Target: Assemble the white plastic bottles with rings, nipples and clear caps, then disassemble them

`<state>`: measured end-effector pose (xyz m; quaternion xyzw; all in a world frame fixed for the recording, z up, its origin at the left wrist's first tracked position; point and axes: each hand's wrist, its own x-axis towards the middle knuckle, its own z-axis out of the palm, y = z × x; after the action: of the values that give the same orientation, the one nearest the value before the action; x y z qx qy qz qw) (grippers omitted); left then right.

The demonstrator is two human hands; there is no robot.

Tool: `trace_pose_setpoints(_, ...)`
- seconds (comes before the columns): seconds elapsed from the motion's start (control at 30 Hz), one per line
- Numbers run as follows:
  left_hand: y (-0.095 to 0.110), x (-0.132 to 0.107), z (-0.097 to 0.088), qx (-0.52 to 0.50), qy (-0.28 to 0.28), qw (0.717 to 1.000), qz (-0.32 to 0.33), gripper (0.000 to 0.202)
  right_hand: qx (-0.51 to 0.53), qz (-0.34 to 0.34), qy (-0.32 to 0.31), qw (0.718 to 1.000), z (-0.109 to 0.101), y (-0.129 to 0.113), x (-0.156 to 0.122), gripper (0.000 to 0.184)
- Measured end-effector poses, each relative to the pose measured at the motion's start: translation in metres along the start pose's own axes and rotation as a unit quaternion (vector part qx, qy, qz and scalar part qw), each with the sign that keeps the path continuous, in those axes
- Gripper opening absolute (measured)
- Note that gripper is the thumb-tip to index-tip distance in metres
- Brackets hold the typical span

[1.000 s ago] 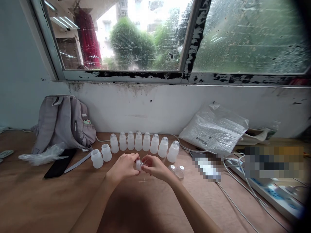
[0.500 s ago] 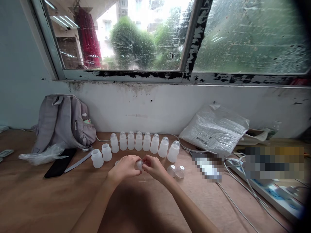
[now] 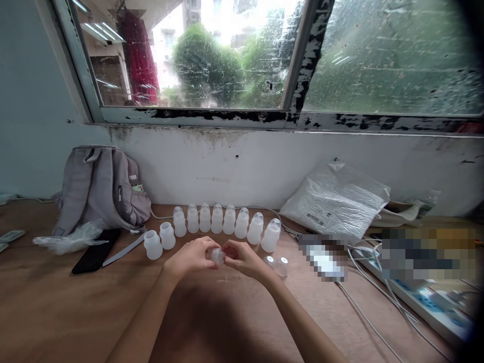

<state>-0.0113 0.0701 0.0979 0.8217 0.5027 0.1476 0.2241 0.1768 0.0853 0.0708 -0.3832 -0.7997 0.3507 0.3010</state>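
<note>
Head cam's giving me the left hand point(image 3: 192, 258) pinching a small clear ring point(image 3: 217, 255) between thumb and fingers, with the right hand point(image 3: 242, 258) bunched at the ring's other side, fingertips together; I can't tell what they're gripping there. So the ring sits right between both hands, nearer me than the curved row of eight capped bottles point(image 3: 217, 222). Two topless bottles point(image 3: 153, 246) stand left of that row, and two clear caps point(image 3: 280, 267) are just beside my right wrist. Farther out: grey backpack point(image 3: 98, 191) left, silvery plastic bag point(image 3: 336, 201) right.
</note>
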Motion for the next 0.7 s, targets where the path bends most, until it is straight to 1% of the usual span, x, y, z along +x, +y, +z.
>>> trace_pose_setpoints(0.03, -0.007, 0.000, -0.001, 0.006, 0.010, 1.000, 0.001, 0.035, 0.004, 0.001, -0.002, 1.000, -0.002, 0.000, 0.000, 0.008)
trace_pose_setpoints(0.1, -0.023, 0.001, -0.003, 0.026, 0.044, 0.998, -0.033, 0.034, 0.012, 0.008, 0.007, 1.000, -0.008, 0.002, 0.000, 0.011)
trace_pose_setpoints(0.2, -0.046, 0.001, -0.009, 0.042, 0.070, 0.994, -0.075, 0.034, -0.009, 0.032, 0.050, 0.998, -0.016, 0.012, 0.002, 0.017)
trace_pose_setpoints(0.27, -0.055, 0.001, -0.012, 0.048, 0.086, 0.991, -0.085, 0.036, -0.071, 0.063, 0.072, 0.993, -0.017, 0.021, 0.004, 0.016)
trace_pose_setpoints(0.33, -0.059, 0.002, -0.012, 0.050, 0.097, 0.991, -0.081, 0.038, -0.171, 0.109, 0.082, 0.976, -0.013, 0.032, 0.005, 0.012)
trace_pose_setpoints(0.4, -0.061, 0.003, -0.009, 0.054, 0.086, 0.992, -0.073, 0.036, -0.262, 0.149, 0.079, 0.950, -0.004, 0.042, 0.005, 0.009)
trace_pose_setpoints(0.47, -0.061, 0.006, -0.003, 0.069, 0.055, 0.993, -0.075, 0.035, -0.304, 0.162, 0.063, 0.937, 0.005, 0.051, 0.005, 0.012)
trace_pose_setpoints(0.57, -0.064, 0.011, 0.007, 0.090, 0.011, 0.993, -0.080, 0.034, -0.308, 0.163, 0.037, 0.936, 0.015, 0.063, 0.005, 0.014)
trace_pose_setpoints(0.7, -0.071, 0.019, 0.021, 0.104, -0.015, 0.991, -0.082, 0.035, -0.305, 0.159, 0.026, 0.939, 0.019, 0.071, 0.006, 0.016)
